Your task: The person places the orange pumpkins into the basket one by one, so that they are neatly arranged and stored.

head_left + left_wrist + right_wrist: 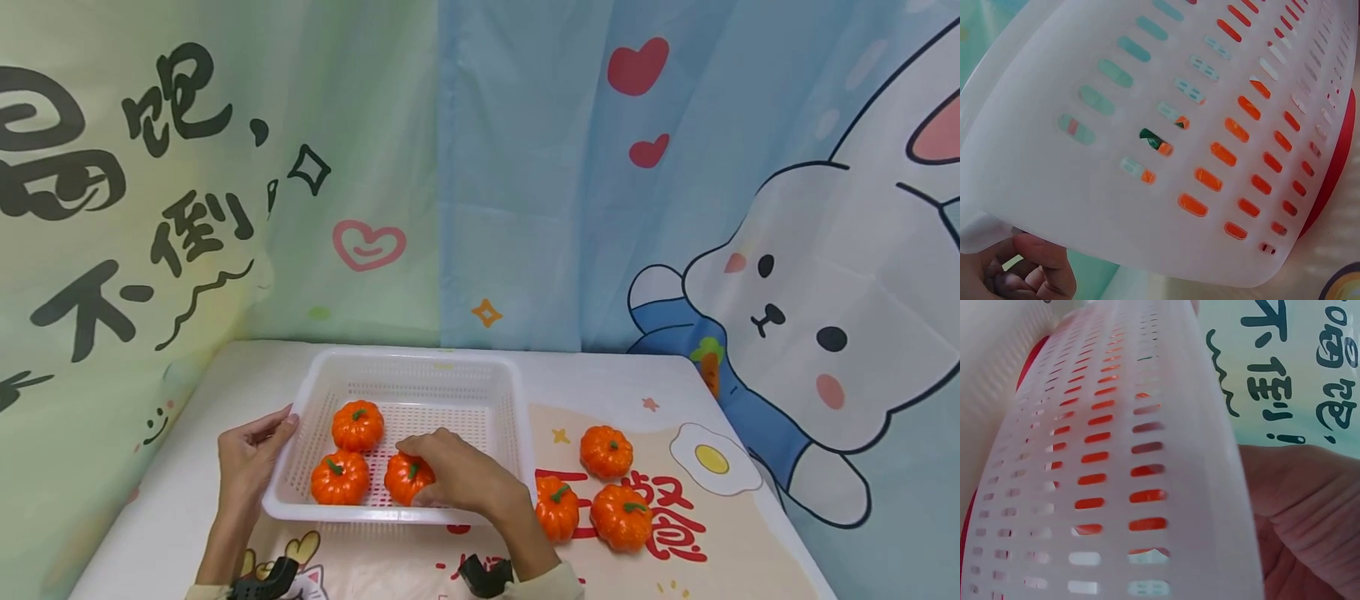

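A white plastic basket (405, 516) with slotted walls stands on the table. My left hand (253, 454) holds its left rim, and in the left wrist view the curled fingers (1054, 265) are at the rim's edge. Inside the basket, my right hand (468, 475) grips a small orange toy pumpkin (408, 478) with a green stem, thumb on the near side and fingers over the top. Two similar pumpkins, one farther back (357, 426) and one nearer (340, 478), lie to its left. In the right wrist view the basket wall (1204, 487) hides the fingertips and the held pumpkin.
Right of the basket lie three more pumpkins: one at the back (606, 452), one by the basket's corner (557, 509) and one at the front (622, 517). The table (615, 379) carries a printed cover. A curtain (517, 167) with cartoon prints hangs behind.
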Tool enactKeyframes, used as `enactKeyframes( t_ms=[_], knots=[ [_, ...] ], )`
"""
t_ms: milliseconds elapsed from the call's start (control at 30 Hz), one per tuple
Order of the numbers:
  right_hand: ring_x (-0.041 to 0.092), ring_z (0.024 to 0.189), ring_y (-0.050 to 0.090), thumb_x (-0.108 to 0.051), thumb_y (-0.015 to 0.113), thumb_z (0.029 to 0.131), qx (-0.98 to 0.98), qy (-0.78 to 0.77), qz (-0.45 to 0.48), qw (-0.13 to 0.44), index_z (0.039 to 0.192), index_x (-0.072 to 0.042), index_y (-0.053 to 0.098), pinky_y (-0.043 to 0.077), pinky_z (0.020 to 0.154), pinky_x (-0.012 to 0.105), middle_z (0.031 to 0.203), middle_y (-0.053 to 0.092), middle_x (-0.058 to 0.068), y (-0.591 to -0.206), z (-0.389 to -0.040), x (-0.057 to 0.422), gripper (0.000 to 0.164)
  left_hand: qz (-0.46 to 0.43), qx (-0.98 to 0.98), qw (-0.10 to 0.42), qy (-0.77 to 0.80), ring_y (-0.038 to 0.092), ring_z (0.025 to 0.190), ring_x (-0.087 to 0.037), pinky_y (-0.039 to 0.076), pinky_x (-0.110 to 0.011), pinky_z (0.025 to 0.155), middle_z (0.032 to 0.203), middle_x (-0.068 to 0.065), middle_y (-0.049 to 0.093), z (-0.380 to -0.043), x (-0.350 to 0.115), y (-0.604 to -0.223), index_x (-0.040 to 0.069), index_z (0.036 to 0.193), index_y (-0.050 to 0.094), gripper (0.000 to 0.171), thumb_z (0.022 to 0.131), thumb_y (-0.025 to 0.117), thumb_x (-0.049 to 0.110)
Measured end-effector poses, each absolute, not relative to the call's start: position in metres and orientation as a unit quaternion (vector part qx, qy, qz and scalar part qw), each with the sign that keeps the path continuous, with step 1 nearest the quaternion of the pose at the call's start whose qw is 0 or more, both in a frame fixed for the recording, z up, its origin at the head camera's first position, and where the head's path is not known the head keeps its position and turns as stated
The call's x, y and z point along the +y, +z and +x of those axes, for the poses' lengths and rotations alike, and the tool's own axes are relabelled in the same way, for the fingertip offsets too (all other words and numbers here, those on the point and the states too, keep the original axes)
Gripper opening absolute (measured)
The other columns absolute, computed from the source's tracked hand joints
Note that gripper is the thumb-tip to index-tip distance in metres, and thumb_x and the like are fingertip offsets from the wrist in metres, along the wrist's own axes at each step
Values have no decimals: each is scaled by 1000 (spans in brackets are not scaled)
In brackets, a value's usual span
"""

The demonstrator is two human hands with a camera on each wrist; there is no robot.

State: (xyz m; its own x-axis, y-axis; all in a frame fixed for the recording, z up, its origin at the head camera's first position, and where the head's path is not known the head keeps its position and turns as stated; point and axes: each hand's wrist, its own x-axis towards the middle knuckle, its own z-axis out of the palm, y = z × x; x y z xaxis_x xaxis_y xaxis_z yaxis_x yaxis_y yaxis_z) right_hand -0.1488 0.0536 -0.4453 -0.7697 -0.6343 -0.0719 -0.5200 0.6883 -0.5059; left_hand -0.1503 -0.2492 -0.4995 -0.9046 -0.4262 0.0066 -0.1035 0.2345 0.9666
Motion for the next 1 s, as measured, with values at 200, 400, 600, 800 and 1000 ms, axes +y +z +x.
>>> enactKeyframes(
  t_ms=[200,400,600,800,1000],
  knots=[
    [15,125,63,-19,93,89,913,-229,-316,122,147,-14,69,52,117,30,143,74,-4,-447,-149,49,63,166,-774,137,-595,71,78,1,63,-18,72,127,-13,81,-150,-250,-500,3,136,75,39,105,75,28],
    [17,123,64,-18,92,89,910,-216,-334,116,146,-12,70,53,116,30,141,75,-2,-451,-153,45,61,164,-771,135,-601,70,77,1,62,-16,71,117,0,83,-151,-251,-501,2,136,74,37,105,75,23],
    [14,121,64,-19,92,89,911,-208,-337,118,145,-13,71,53,114,28,139,75,-3,-456,-156,42,60,159,-764,134,-611,70,77,2,62,-15,71,98,26,77,-152,-252,-501,1,137,74,38,105,75,21],
    [14,123,62,-18,93,89,912,-210,-329,129,145,-12,71,52,115,27,139,75,-3,-458,-157,38,61,157,-758,136,-619,70,78,3,62,-14,72,91,33,72,-152,-252,-502,0,137,73,38,105,75,21],
    [14,122,62,-17,92,89,909,-211,-336,128,145,-12,71,52,115,27,139,76,-3,-461,-161,36,61,157,-758,138,-618,70,78,2,62,-16,72,96,27,76,-152,-253,-504,1,137,74,38,105,75,22]
  ],
)
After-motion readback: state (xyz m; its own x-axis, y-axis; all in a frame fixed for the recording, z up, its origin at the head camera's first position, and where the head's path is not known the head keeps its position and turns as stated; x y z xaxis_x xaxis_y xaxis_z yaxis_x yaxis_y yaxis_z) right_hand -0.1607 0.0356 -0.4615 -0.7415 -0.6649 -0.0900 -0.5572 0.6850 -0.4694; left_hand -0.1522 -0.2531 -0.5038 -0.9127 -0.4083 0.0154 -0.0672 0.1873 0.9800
